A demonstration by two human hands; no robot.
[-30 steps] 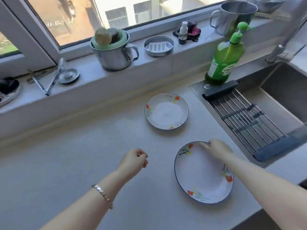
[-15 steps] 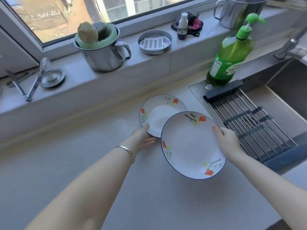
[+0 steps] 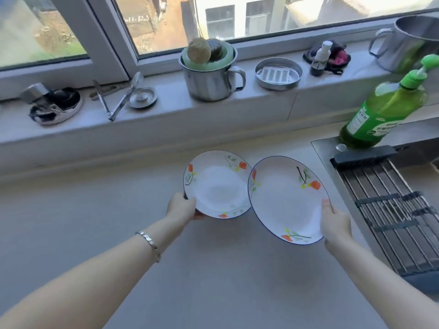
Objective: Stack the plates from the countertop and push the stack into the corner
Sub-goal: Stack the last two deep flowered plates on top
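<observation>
**Op A:** Holding a plate in each hand now. A second ago the small plate [image 3: 217,184] lay flat on the counter [image 3: 95,210] and my left hand [image 3: 181,207] was empty; now that hand has it by the near-left rim, tilted toward me.

**Op B:** And the big one?

**Op A:** The big plate [image 3: 287,200] has come across from the sink side. My right hand [image 3: 335,224] grips its near-right rim, thumb over the top edge, fingers hidden underneath. Its left edge overlaps the small plate's right edge.

**Op B:** So the stack isn't made yet?

**Op A:** No. I judge both are off the counter, side by side. One must go under the other first, then the push to the corner.

**Op B:** Left fingers?

**Op A:** Curled round the rim, pinching it. Both forearms reach straight forward, left wrist with the bracelet [image 3: 149,243] turned inward.
</observation>
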